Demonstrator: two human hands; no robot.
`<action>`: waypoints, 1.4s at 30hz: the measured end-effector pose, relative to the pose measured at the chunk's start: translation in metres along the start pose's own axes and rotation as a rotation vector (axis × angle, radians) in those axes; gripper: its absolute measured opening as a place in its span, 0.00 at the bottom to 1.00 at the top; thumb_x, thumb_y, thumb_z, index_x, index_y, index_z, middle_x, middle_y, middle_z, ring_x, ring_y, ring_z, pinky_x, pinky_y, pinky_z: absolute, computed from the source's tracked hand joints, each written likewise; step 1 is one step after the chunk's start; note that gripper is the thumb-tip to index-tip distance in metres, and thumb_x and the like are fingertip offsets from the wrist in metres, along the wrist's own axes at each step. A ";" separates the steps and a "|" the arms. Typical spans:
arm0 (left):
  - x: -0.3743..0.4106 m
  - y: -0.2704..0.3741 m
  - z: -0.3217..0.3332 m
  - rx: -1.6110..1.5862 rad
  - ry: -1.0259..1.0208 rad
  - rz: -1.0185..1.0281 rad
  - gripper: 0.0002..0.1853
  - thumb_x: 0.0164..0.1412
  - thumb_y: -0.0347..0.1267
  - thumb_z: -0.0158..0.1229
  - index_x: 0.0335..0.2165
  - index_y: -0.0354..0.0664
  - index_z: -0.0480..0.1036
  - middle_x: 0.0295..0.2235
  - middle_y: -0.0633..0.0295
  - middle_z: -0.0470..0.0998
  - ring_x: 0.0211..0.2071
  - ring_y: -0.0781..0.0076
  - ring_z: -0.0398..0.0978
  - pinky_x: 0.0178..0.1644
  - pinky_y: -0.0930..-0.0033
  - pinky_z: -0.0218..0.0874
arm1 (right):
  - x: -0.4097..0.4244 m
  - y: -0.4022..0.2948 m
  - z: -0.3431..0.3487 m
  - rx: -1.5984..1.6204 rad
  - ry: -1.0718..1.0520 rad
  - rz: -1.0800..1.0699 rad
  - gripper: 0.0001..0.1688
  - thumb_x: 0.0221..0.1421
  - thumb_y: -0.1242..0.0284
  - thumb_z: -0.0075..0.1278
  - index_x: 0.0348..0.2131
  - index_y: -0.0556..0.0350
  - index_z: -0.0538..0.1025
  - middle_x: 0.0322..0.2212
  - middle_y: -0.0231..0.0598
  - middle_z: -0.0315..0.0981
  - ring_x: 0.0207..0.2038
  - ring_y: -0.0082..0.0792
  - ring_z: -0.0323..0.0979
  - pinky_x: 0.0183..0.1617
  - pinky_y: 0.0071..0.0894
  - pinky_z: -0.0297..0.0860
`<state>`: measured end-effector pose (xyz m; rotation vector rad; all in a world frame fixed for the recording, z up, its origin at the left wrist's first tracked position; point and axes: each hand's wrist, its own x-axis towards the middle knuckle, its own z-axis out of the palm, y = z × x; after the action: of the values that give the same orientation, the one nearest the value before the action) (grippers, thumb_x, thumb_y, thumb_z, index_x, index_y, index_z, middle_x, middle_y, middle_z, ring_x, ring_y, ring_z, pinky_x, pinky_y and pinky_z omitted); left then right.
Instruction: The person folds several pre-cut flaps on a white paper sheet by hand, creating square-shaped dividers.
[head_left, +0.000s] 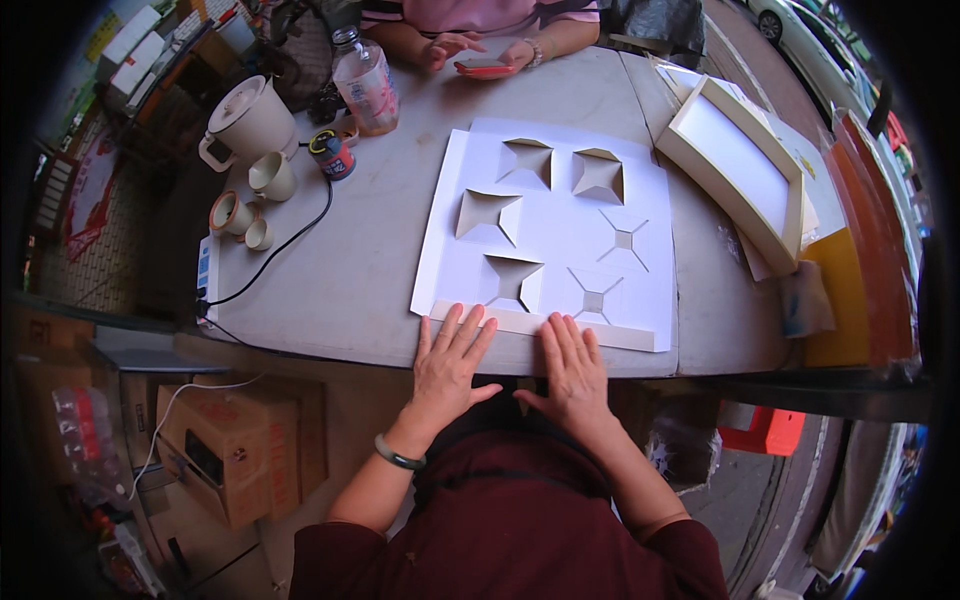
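Observation:
A white die-cut cardboard sheet lies flat on the table before me, with several square cut-outs. At four of them the flaps are bent down into openings; at the two on the lower right the flaps lie nearly flat around small holes. The near edge strip is folded over. My left hand rests with spread fingers on the left part of that strip. My right hand lies palm down near its middle, fingertips on the strip. Neither hand grasps anything.
An open cardboard tray stands on papers at the right. On the left are a kettle, small cups, a plastic bottle, a small can and a black cable. Across the table a person holds a red phone.

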<state>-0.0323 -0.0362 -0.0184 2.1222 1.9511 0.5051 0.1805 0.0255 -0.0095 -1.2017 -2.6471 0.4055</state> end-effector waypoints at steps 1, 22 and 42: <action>0.002 0.000 -0.002 -0.002 -0.002 0.004 0.53 0.37 0.43 0.77 0.63 0.49 0.63 0.66 0.62 0.59 0.68 0.54 0.52 0.68 0.30 0.39 | 0.006 -0.007 -0.002 0.045 0.041 -0.045 0.60 0.40 0.57 0.68 0.65 0.62 0.57 0.65 0.52 0.55 0.69 0.50 0.52 0.71 0.56 0.48; 0.000 0.002 0.001 0.142 0.012 -0.119 0.52 0.36 0.42 0.77 0.63 0.66 0.64 0.67 0.65 0.58 0.68 0.54 0.52 0.66 0.27 0.41 | -0.043 0.069 -0.017 -0.094 0.062 0.029 0.53 0.43 0.50 0.65 0.64 0.45 0.64 0.65 0.31 0.59 0.68 0.35 0.55 0.71 0.52 0.47; 0.000 0.004 0.005 0.200 0.045 -0.183 0.57 0.33 0.45 0.78 0.64 0.63 0.61 0.67 0.52 0.54 0.69 0.47 0.50 0.64 0.22 0.41 | -0.073 0.074 -0.001 -0.254 0.142 0.276 0.51 0.45 0.58 0.67 0.66 0.32 0.62 0.67 0.34 0.54 0.70 0.42 0.49 0.67 0.75 0.41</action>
<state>-0.0271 -0.0368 -0.0212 2.0297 2.2806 0.3388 0.2796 0.0170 -0.0381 -1.6157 -2.4718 0.0199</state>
